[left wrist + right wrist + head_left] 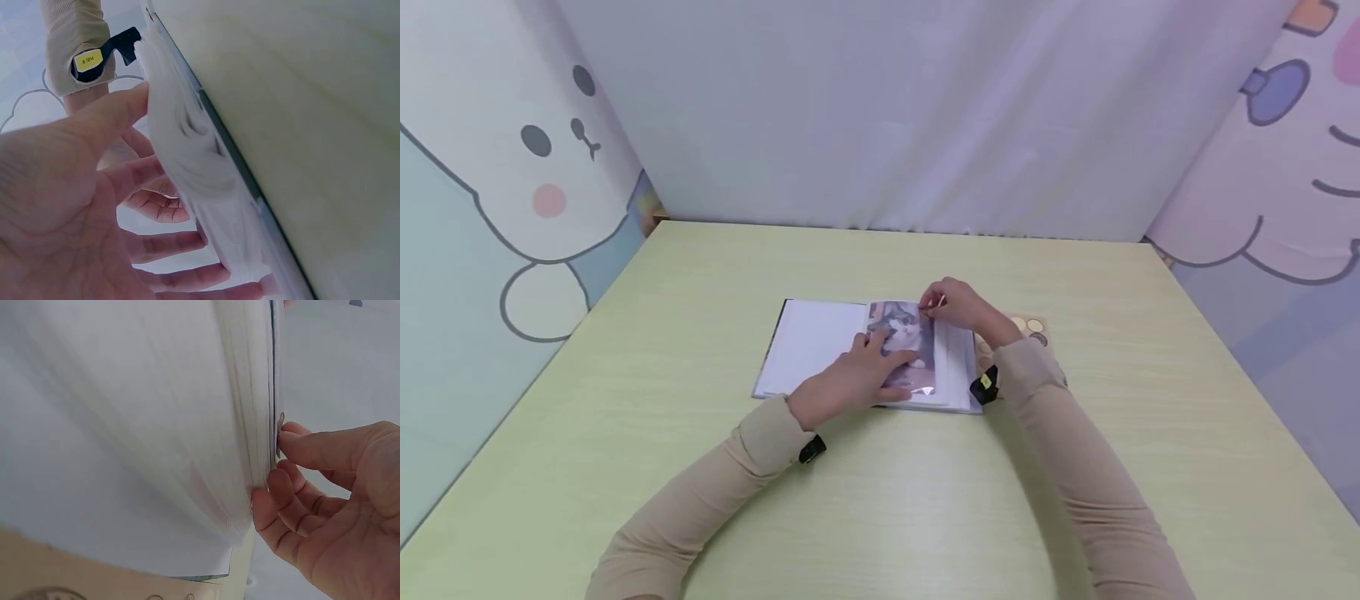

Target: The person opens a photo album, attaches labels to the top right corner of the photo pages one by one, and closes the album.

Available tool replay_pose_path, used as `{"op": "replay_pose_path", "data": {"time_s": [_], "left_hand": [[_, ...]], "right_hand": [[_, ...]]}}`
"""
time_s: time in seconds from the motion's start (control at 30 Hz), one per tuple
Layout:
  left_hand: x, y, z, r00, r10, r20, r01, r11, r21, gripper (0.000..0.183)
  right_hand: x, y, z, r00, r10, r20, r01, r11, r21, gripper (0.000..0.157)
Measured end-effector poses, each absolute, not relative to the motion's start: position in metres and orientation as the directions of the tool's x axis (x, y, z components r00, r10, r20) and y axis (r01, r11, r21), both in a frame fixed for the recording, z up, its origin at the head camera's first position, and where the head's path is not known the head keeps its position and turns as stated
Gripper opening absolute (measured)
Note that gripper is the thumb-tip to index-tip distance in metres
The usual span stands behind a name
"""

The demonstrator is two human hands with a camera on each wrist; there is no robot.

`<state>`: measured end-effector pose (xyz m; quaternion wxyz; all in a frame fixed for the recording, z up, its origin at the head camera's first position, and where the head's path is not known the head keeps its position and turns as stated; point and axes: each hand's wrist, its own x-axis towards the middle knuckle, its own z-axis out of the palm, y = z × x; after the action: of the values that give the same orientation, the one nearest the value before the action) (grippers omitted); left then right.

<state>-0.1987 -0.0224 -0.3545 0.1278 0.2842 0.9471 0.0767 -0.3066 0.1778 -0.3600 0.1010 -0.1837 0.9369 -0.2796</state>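
Observation:
A photo album (808, 346) lies spread on the table, with a cat photo (904, 321) in a clear sleeve on its raised stack of pages. My left hand (853, 375) rests on that page, fingers spread and pressing over the photo's lower left. At the page's upper right corner, my right hand (957, 302) pinches a small, thin, brownish sticker (280, 440) between thumb and fingers, right against the page edge. In the right wrist view the other fingertips touch the edges of the page stack (247, 425). The sticker's face is hidden from view.
A beige sheet of round stickers (1041, 325) lies beside the album's right edge, partly under my right forearm. The pale wooden table (880, 500) extends on all sides. A light curtain (880, 117) hangs behind its far edge.

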Motion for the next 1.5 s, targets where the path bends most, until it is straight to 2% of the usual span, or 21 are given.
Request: {"op": "replay_pose_path", "data": {"time_s": [0.23,0.4,0.6,0.7,0.87,1.03,1.17,1.37,1.5], "left_hand": [[-0.198,-0.023,-0.355,-0.800,0.569,-0.188,0.534,0.820,0.207,0.059],[-0.199,-0.023,-0.355,-0.797,0.575,-0.183,0.538,0.815,0.214,0.059],[-0.199,-0.023,-0.354,-0.796,0.578,-0.178,0.543,0.813,0.211,0.058],[-0.199,-0.023,-0.353,-0.797,0.578,-0.178,0.542,0.813,0.211,0.059],[-0.198,-0.023,-0.352,-0.794,0.576,-0.193,0.539,0.815,0.214,0.060],[-0.198,-0.022,-0.353,-0.789,0.582,-0.195,0.549,0.811,0.200,0.060],[-0.198,-0.023,-0.353,-0.789,0.583,-0.191,0.556,0.811,0.181,0.060],[-0.197,-0.023,-0.353,-0.792,0.580,-0.193,0.555,0.814,0.169,0.060],[-0.197,-0.022,-0.353,-0.796,0.571,-0.201,0.548,0.820,0.164,0.060]], "right_hand": [[-0.306,0.183,-0.358,-0.917,-0.389,-0.084,-0.288,0.795,-0.535,0.019],[-0.302,0.187,-0.354,-0.920,-0.385,-0.071,-0.297,0.805,-0.513,0.018],[-0.290,0.191,-0.345,-0.917,-0.397,-0.039,-0.330,0.809,-0.487,0.029],[-0.279,0.189,-0.339,-0.901,-0.434,-0.012,-0.374,0.790,-0.486,0.025],[-0.254,0.187,-0.335,-0.832,-0.554,0.023,-0.498,0.730,-0.468,0.024],[-0.230,0.191,-0.337,-0.804,-0.594,-0.037,-0.512,0.721,-0.466,0.029],[-0.216,0.195,-0.342,-0.813,-0.571,-0.115,-0.467,0.757,-0.457,0.041],[-0.207,0.200,-0.353,-0.814,-0.552,-0.182,-0.451,0.797,-0.402,0.075],[-0.206,0.200,-0.357,-0.820,-0.534,-0.204,-0.426,0.810,-0.403,0.084]]}}
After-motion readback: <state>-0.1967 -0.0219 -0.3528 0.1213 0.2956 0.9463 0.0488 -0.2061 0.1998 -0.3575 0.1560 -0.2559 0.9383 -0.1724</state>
